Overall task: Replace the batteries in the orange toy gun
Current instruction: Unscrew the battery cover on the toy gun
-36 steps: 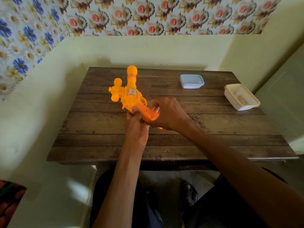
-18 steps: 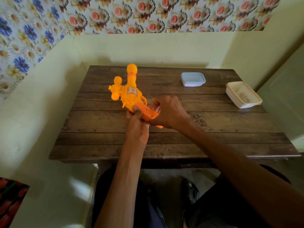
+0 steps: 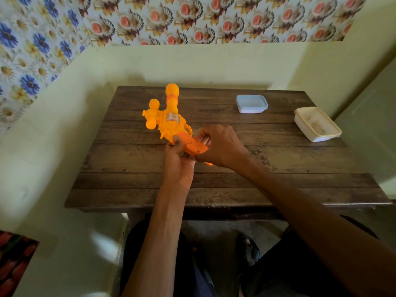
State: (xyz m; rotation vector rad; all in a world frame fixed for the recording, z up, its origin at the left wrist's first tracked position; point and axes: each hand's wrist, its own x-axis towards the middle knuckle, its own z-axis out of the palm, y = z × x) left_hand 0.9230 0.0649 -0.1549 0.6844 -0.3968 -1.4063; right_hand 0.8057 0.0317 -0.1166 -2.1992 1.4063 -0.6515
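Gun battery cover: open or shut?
Cannot tell: the left hand and right hand wrap the gun grip, hiding any cover.

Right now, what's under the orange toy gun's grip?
The left hand holds the orange toy gun by its grip from below. The right hand wraps the butt end, with the wooden table beneath. Both hands cover the grip's underside, so any battery door or batteries are hidden.

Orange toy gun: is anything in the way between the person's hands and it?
Nothing visible does. Both grips are already on it: the left hand and right hand hold the orange plastic toy gun by its darker handle, over the brown wooden table.
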